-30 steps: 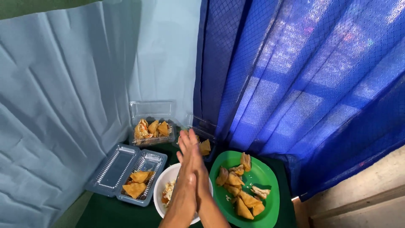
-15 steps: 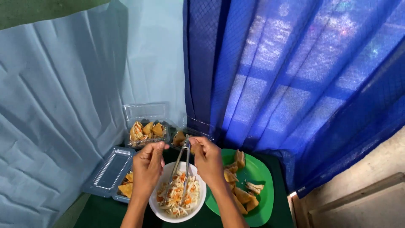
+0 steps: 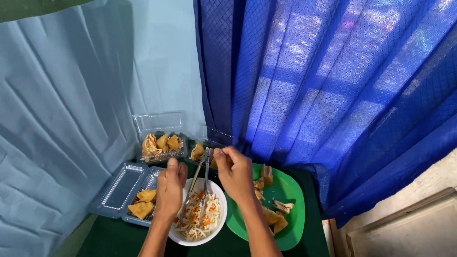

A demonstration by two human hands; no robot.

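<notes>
My right hand point(image 3: 233, 172) pinches the top end of metal tongs point(image 3: 199, 183), whose tips rest in a white bowl point(image 3: 218, 227) of shredded vegetable salad. My left hand point(image 3: 170, 189) hovers over the bowl's left rim, fingers curled, holding nothing that I can see. To the right of the bowl lies a green plate point(image 3: 291, 209) with several fried pastry pieces.
A clear plastic clamshell box point(image 3: 121, 190) with two fried pieces lies open at left. Two more clear boxes point(image 3: 161, 143) of fried pastries stand behind. All sit on a dark green tabletop point(image 3: 109, 240). A blue curtain point(image 3: 333, 95) and pale blue cloth point(image 3: 57, 104) hang close behind.
My hands, pressed together a second ago, have parted. The right hand now holds the tongs over the salad bowl, and the view has shifted slightly.
</notes>
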